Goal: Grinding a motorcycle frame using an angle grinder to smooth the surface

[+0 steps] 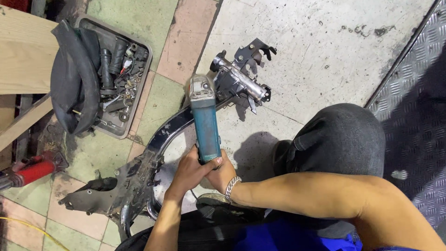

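Teal grinder is pointing at the black frame on the floor; left hand and right hand are clamping fingers round its handle. Parts tray is sitting upper left.

Both hands grip a teal angle grinder over a motorcycle frame.
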